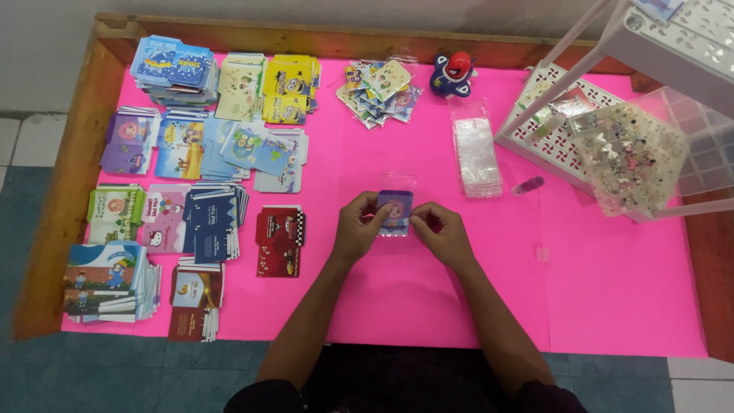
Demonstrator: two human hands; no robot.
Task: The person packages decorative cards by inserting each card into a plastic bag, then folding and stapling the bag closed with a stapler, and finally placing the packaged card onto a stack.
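Note:
My left hand (356,228) and my right hand (440,232) together hold a small purple card (396,208) with a cartoon figure on it, at the middle of the pink table cover (612,291). The card sits inside a clear plastic sleeve (397,183) whose top sticks out above it. The left fingers pinch the card's left edge. On the right edge, the other hand's fingers grip it low down.
Stacks of colourful cards (191,191) fill the left side. A pile of sleeved cards (378,90) and a red-blue toy (453,75) lie at the back. Clear sleeves (475,145), a white rack (566,130) and a clear box of trinkets (634,157) stand right.

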